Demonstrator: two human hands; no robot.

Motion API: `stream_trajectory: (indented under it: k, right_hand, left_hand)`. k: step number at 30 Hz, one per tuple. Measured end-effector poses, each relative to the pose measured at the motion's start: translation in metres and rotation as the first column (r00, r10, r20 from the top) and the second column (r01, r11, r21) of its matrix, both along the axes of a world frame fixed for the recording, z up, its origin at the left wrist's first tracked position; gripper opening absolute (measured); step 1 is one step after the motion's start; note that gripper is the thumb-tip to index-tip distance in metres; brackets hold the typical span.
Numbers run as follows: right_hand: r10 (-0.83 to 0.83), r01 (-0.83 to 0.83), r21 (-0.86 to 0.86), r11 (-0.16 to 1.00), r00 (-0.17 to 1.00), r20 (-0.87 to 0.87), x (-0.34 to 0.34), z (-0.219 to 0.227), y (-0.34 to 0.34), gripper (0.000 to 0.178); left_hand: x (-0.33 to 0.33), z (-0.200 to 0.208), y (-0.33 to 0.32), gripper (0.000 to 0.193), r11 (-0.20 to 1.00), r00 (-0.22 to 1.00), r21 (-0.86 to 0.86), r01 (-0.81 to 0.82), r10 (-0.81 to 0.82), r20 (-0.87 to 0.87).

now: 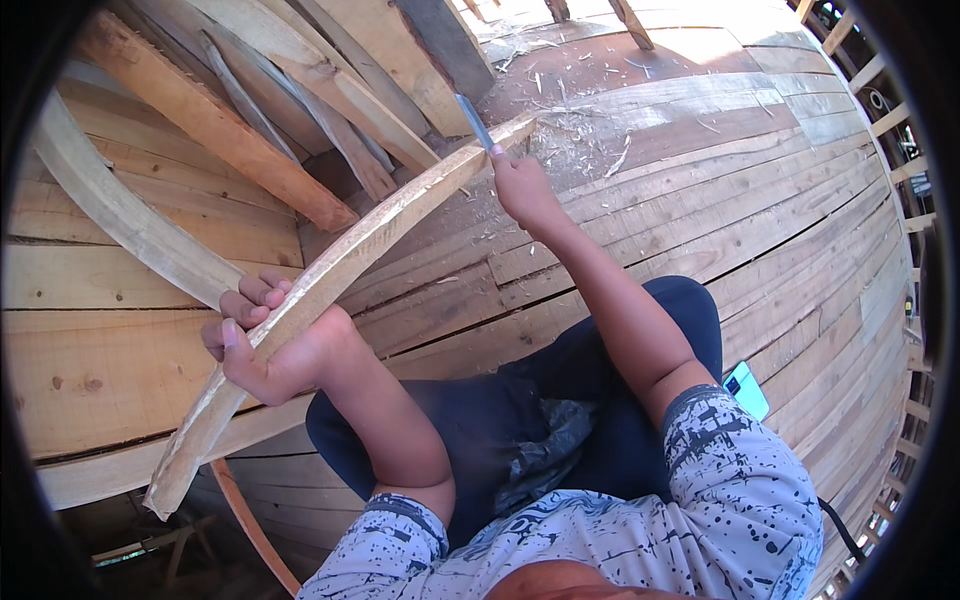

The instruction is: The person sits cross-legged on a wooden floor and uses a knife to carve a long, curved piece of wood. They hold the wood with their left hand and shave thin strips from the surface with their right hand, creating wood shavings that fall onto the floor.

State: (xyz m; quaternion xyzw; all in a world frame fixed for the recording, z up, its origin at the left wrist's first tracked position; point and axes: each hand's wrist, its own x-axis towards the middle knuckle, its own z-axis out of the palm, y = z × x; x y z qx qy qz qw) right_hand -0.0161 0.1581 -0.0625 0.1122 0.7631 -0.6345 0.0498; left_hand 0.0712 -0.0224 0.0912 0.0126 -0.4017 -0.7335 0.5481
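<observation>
A long, slightly curved wooden strip [372, 232] slants across in front of me, from the lower left up to the plank floor ahead. My left hand [268, 350] is wrapped around its lower half, thumb and fingers on opposite sides. My right hand [524, 192] is closed in a fist near the strip's far end, gripping a knife [474, 122]. The narrow blade points up and away to the left and lies across or just above the strip; contact cannot be made out. The knife's handle is hidden in my fist.
Wood shavings [570, 140] lie scattered around the strip's far end. Rough timbers [215, 115] lean at the upper left, beside a curved wooden rib [130, 220]. A light-blue phone [746, 391] rests on the plank floor [640, 225] to my right. An opening shows at the lower left.
</observation>
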Motion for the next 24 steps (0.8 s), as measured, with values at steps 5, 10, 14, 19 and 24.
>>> stream_trajectory:
  k: [5,10,14,19,24]
  right_hand:
    - [0.033,-0.023,0.106,0.994,0.996,-0.085,0.0,-0.008,0.006,0.063]
    - [0.114,-0.115,0.007,0.993,0.991,0.073,0.009,0.025,0.006,0.061]
    - [0.074,-0.076,0.034,0.997,0.996,0.046,0.001,0.006,0.01,0.06]
    - [0.12,-0.102,0.147,0.984,0.986,-0.117,0.028,0.017,-0.018,0.06]
    - [0.102,-0.114,0.105,0.988,0.989,0.11,0.008,0.015,0.005,0.055]
  left_hand:
    - [0.004,-0.005,-0.004,0.022,0.997,0.998,-0.055,0.048,-0.051,-0.042]
    - [0.004,-0.006,-0.005,0.019,0.989,0.988,-0.097,0.108,-0.118,-0.102]
    - [0.002,-0.007,-0.008,0.019,0.992,0.991,-0.091,0.09,-0.098,-0.091]
    - [0.003,-0.01,-0.011,0.02,0.998,0.994,-0.046,0.051,-0.055,-0.093]
    - [0.001,-0.006,-0.006,0.02,0.996,0.994,-0.083,0.042,-0.05,-0.097]
